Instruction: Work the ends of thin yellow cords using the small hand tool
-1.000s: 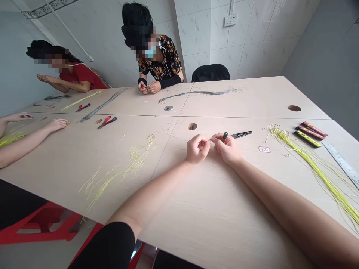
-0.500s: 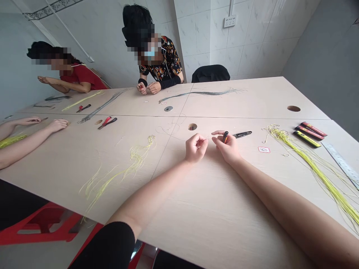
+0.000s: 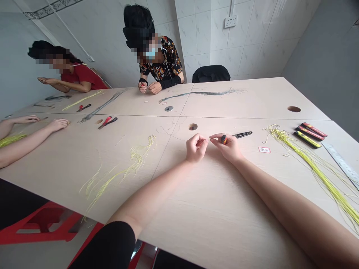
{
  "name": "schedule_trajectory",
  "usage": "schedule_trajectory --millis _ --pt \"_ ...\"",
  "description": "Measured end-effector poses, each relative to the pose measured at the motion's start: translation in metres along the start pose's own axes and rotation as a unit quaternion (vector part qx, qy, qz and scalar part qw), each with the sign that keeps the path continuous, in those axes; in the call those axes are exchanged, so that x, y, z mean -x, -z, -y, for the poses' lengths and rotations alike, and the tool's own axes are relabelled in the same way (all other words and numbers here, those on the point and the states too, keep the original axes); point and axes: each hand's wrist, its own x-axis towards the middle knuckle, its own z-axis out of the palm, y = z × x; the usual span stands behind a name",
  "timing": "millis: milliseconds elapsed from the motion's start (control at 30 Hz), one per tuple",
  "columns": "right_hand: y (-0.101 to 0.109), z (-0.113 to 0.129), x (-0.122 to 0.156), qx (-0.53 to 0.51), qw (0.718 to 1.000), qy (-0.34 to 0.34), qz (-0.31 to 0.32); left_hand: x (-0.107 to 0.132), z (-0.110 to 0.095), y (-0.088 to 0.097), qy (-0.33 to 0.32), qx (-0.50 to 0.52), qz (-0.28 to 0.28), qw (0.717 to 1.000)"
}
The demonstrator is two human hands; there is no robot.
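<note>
My left hand (image 3: 197,148) is closed in a pinch, and a thin pale line (image 3: 176,137) trails from it leftward over the table. Whatever tiny piece sits at its fingertips is too small to make out. My right hand (image 3: 228,147) is curled around a short black and orange stick-like tool (image 3: 223,139). Its thumb and forefinger pinch together right at the left fingertips, so both hands meet. Just behind the right hand lies a pair of black thread snips (image 3: 243,134).
On the right are a bundle of yellow fishing lines with hooks (image 3: 311,160), several small packs (image 3: 311,132), a steel ruler (image 3: 340,160) and a label (image 3: 264,150). Loose yellow lines (image 3: 134,160) and red-black pliers (image 3: 107,122) lie left. Co-workers (image 3: 158,63) sit around the table.
My right hand has moved slightly left, its thumb and forefinger closing together at the left fingertips. The black and orange tool has tilted in its grasp. My left hand stays almost still.
</note>
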Motion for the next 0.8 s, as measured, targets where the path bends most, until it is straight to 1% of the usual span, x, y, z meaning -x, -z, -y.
schedule_trajectory --millis 200,400,500,600,700,733,800 --pt "-0.0003 0.0027 0.0031 0.014 1.000 0.019 0.001 -0.0009 0.0004 -0.0003 -0.006 -0.006 -0.003 1.000" --pt "-0.0013 0.0048 0.0045 0.027 0.999 0.000 0.021 -0.0014 0.0021 0.0000 -0.005 -0.011 -0.005 1.000" --pt "-0.0022 0.0034 0.0041 0.019 1.000 -0.007 0.015 -0.0015 0.0022 0.0007 -0.011 -0.009 -0.001 1.000" --pt "-0.0037 0.0030 0.0041 -0.006 1.000 -0.022 -0.004 -0.0014 0.0031 0.0018 -0.014 -0.008 0.021 1.000" --pt "-0.0046 0.0039 0.0036 -0.041 0.997 -0.059 -0.043 -0.0015 0.0046 0.0018 -0.016 -0.038 0.059 0.997" --pt "-0.0046 0.0045 0.0028 -0.058 0.994 -0.072 -0.058 -0.0016 0.0050 0.0013 -0.025 -0.056 0.070 0.996" --pt "-0.0038 0.0068 -0.0007 -0.103 0.986 -0.089 -0.094 -0.0020 0.0056 -0.0001 -0.063 -0.095 0.088 0.990"
